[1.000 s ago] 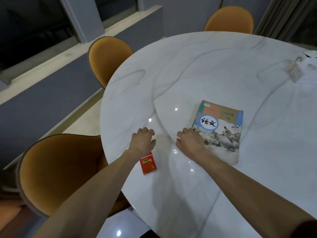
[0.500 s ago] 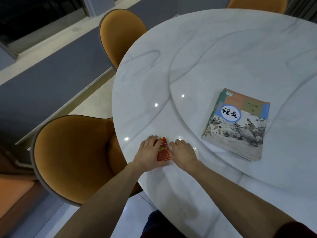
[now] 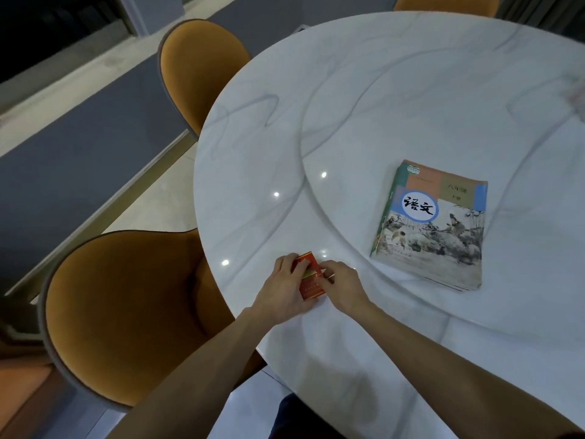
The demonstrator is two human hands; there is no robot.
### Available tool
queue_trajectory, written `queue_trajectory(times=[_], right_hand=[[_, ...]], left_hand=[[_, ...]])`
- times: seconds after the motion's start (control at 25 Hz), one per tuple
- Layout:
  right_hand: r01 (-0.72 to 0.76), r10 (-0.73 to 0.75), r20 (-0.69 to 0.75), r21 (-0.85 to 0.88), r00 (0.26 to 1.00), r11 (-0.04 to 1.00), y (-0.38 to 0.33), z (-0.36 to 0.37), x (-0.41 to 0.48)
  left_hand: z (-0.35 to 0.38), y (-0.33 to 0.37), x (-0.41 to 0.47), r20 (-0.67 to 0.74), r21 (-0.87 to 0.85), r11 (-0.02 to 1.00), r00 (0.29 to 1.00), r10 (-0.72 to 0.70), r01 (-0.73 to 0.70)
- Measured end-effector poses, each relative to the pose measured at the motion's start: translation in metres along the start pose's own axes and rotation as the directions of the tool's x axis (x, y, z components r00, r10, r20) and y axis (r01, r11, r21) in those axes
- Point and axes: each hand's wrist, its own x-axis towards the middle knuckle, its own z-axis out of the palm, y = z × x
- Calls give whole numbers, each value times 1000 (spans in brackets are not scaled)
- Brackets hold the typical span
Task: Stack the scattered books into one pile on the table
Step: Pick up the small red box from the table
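Observation:
A small red book (image 3: pixel 311 278) lies near the table's front left edge, held between both hands. My left hand (image 3: pixel 283 291) grips its left side with fingers over the cover. My right hand (image 3: pixel 342 286) presses on its right side. To the right, on the raised round centre of the white marble table (image 3: pixel 395 99), rests a pile of textbooks (image 3: pixel 432 226); the top one has a painted landscape cover with a blue circle and black characters. Both hands are well left of that pile.
Two orange chairs stand at the table's left: one close (image 3: pixel 126 315), one farther back (image 3: pixel 199 71). A third chair back (image 3: pixel 443 3) shows at the far edge. A blurred pale object (image 3: pixel 576 96) lies at the right edge. A window ledge runs along the left.
Both hands left the textbook pile and came together on the small red book near the table edge. The camera has tilted down and left.

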Motion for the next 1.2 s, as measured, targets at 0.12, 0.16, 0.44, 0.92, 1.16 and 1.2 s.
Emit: queue_trajectory(times=[0.12,0.16,0.44,0.92,1.16,1.2], right_hand=[[-37,48,-74,140,996,990,1,-26,-4],[-49,68,-103,179,992,983,3,-36,-6],[-72,168,-263,339,950,938,22,-103,-31],[-116,336,-481,430,810,895,114,-204,-119],[-147,427,-519,494,741,857,183,-257,-168],[-156,445,-519,508,730,847,197,-266,-175]], left_hand=[[-11,18,16,2,1,997,997,73,-73],[-14,25,22,-1,6,995,995,102,-102],[-25,89,60,33,13,958,958,285,-285],[18,244,93,148,47,808,804,576,-587],[66,339,98,221,41,768,755,617,-640],[76,356,98,239,39,763,748,620,-645]])
